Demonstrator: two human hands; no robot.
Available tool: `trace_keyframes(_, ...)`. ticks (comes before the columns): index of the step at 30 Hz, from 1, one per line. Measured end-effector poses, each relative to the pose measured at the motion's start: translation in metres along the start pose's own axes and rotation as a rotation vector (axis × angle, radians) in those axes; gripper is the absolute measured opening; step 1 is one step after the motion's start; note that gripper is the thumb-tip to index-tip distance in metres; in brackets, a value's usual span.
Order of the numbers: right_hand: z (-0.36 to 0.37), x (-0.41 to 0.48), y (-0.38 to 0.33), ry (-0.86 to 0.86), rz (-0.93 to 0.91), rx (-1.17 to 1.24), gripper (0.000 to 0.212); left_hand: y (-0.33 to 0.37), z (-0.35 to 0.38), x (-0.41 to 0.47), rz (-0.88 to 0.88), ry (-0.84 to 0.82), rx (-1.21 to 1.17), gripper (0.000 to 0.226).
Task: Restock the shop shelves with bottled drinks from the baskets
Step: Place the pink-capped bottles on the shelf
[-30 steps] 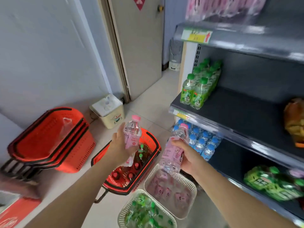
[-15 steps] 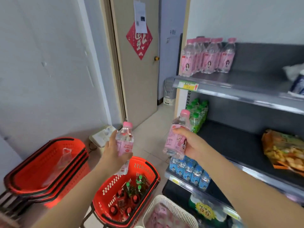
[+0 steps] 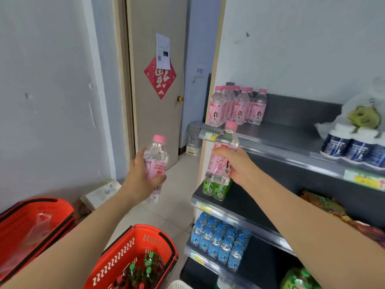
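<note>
Pink-capped soda bottle (image 3: 156, 153) gripped in your left hand (image 3: 141, 174), its twin (image 3: 226, 138) in your right hand (image 3: 239, 165); rush onto the top shelf (image 3: 291, 130) and you could topple the standing row (image 3: 237, 107).

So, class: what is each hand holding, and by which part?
The left hand grips the left bottle round its labelled middle; the right hand grips the right bottle likewise.
</note>
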State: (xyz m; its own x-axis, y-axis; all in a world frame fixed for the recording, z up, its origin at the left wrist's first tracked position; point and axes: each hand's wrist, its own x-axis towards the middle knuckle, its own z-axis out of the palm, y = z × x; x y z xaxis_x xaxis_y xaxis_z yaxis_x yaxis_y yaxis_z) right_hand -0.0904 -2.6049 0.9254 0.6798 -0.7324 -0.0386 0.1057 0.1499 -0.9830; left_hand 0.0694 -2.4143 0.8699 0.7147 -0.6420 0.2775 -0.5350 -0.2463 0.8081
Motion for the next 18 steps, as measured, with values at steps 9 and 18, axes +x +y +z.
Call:
trace_keyframes(9, -0.042, 0.054, -0.047, 0.135, -0.165, -0.074, 0.050, 0.051, 0.030, 0.049, 0.098, 0.035, -0.018, 0.095)
trace_keyframes(18, -0.077, 0.153, -0.094, 0.228, -0.254, -0.004, 0.080, 0.065, 0.057, 0.105, 0.034, 0.060, -0.047, 0.108)
